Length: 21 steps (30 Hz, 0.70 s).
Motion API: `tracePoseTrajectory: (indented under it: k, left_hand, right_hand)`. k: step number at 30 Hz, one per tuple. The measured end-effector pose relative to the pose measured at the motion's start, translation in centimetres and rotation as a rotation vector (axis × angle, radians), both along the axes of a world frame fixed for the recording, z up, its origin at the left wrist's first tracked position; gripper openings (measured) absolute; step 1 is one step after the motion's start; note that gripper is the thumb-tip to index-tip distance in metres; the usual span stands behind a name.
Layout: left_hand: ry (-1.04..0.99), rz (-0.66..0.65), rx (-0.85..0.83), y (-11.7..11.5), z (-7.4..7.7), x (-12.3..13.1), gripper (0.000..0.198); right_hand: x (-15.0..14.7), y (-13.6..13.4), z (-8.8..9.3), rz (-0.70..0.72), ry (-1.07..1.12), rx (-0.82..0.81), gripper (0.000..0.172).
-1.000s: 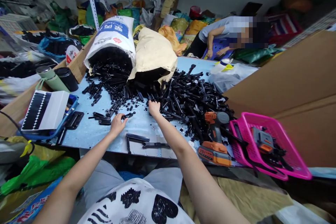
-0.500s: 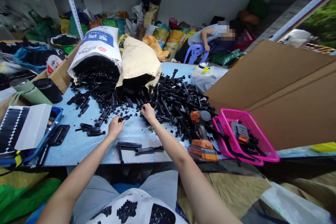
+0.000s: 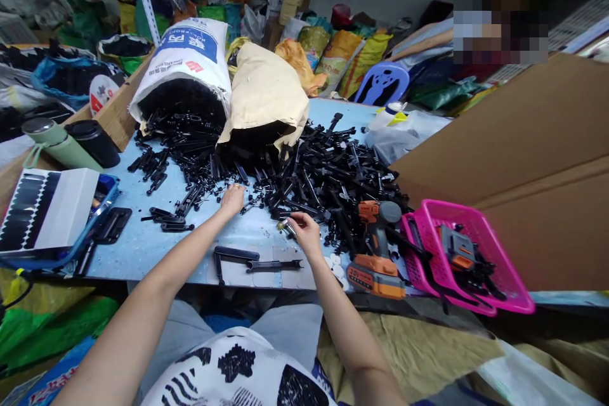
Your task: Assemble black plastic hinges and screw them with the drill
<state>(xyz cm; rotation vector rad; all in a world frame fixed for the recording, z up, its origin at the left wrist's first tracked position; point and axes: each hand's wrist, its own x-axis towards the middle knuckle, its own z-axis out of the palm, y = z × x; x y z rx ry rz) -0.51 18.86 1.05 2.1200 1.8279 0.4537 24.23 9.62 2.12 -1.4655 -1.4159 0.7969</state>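
Observation:
My left hand (image 3: 233, 199) is at the near edge of the scattered small black parts, its fingers curled down and pressed together; whatever they hold is hidden. To its right, my right hand (image 3: 305, 233) pinches a small shiny metal piece (image 3: 288, 227) between thumb and fingertips, low over the blue tabletop. Behind both hands spreads a heap of black plastic parts (image 3: 333, 171). Nearer to me, two jointed black arms (image 3: 238, 255) and a black bar (image 3: 275, 265) lie on a pale sheet.
A white sack (image 3: 190, 63) and a beige sack (image 3: 269, 85) spill black parts. On the right stand an orange cordless drill (image 3: 375, 260), a pink basket (image 3: 514, 266) and a cardboard sheet (image 3: 514, 171). Flasks (image 3: 61, 143) stand left. Another person (image 3: 423, 41) bends beyond the table.
My left hand has moved forward to the small parts, and the black piece it held is out of sight. My right hand has come back toward me, pinching a metal piece. The view has shifted.

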Motion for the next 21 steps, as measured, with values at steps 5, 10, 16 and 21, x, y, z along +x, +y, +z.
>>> tracePoseTrajectory:
  k: [5, 10, 16, 21]
  left_hand:
    - [-0.003, -0.134, -0.067, 1.8, -0.1, 2.5, 0.024]
    - [-0.076, -0.128, -0.003, 1.0, 0.8, 3.0, 0.013]
    - [-0.380, 0.041, 0.006, -6.3, 1.0, -1.9, 0.030]
    - [-1.081, 0.422, -0.258, -14.4, 0.6, -6.2, 0.049]
  right_hand:
    - [-0.9, -2.2, -0.2, 0.045, 0.012, -0.024, 0.030]
    - [-2.6, -3.8, 0.3, 0.138, -0.036, -0.019, 0.022]
    - [-4.0, -5.7, 0.8, 0.277, -0.043, -0.038, 0.020]
    - [-4.8, -6.4, 1.4, 0.383, -0.091, -0.111, 0.018]
